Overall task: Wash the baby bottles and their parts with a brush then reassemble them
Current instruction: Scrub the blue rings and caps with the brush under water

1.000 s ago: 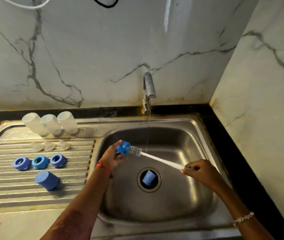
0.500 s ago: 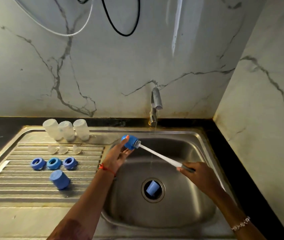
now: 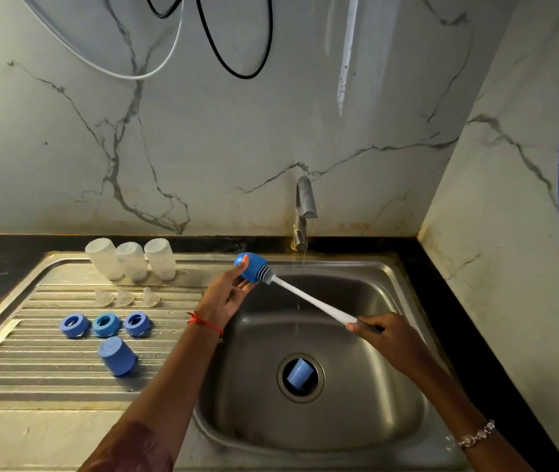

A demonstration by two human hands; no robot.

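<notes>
The cap point(image 3: 251, 269) at the left fingers point(image 3: 232, 280) is blue; the brush point(image 3: 312, 301) has a white handle and grey bristles. Left of those fingers, three rings point(image 3: 104, 324) and a second cap point(image 3: 118, 356) are blue, the bottles point(image 3: 131, 261) cloudy white. The wall point(image 3: 237, 131) is white, grey-veined.

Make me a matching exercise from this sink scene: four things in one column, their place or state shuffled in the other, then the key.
Things
1. clear bottles
2. blue rings
3. brush
4. tap

Place or state
A. running a thin stream
B. held by the right hand, bristles in the blue cap
C. standing at the back of the drainboard
D. in a row on the drainboard ridges

Pairs: 1-C, 2-D, 3-B, 4-A
</notes>
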